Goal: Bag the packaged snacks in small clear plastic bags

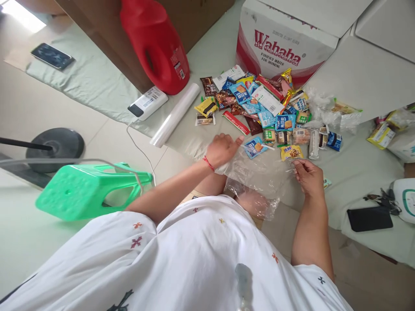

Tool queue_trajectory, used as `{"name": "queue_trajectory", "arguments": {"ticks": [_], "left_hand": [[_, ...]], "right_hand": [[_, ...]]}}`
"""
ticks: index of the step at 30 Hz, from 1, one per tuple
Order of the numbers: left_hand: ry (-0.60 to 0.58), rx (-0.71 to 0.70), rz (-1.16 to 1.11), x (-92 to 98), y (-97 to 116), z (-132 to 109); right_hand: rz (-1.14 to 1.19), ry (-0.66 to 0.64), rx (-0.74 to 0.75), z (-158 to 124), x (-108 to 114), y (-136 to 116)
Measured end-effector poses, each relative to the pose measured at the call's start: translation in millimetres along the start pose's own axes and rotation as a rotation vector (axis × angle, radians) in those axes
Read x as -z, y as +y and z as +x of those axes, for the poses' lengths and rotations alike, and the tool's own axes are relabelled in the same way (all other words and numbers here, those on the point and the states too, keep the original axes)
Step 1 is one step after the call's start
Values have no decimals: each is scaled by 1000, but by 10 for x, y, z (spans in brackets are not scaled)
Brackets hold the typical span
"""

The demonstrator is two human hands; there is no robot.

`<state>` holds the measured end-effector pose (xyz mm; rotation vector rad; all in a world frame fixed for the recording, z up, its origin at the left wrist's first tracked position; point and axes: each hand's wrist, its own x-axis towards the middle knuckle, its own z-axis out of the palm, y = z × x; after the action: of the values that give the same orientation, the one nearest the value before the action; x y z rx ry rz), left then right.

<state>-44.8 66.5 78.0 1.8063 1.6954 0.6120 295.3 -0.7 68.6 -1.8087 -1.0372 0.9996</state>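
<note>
A clear plastic bag (262, 175) stretches between my hands and hangs over the table's front edge above my lap. My right hand (308, 176) pinches its right rim between thumb and fingers. At the bag's upper left is my left hand (223, 150), its fingers closed on the film and partly hidden; a red string circles that wrist. Just beyond my left fingertips lies a blue snack packet (254, 147), beside the bag's rim. A yellow cookie packet (291, 152) rests close to my right fingertips. Behind them spreads a heap of small wrapped snacks (267, 101).
A white and red Wahaha carton (279, 43) stands behind the heap. To the left are a roll of clear film (175, 114), a white corded device (148, 103), a red jug (158, 47) and a green stool (87, 190). A black phone (369, 218) lies right.
</note>
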Motion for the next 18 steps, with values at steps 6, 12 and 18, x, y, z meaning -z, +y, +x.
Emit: {"name": "queue_trajectory", "arguments": {"ticks": [6,12,18], "left_hand": [[190,-136,-183,-231,141,-529],[-42,-42,9,-443,189,-581],[-242,34,-335,-316,8,-334]], "right_hand": [[28,30,9,-43,-4,-10],[63,65,-14,-81,-2,20],[150,126,-12,-26,66,102]]}}
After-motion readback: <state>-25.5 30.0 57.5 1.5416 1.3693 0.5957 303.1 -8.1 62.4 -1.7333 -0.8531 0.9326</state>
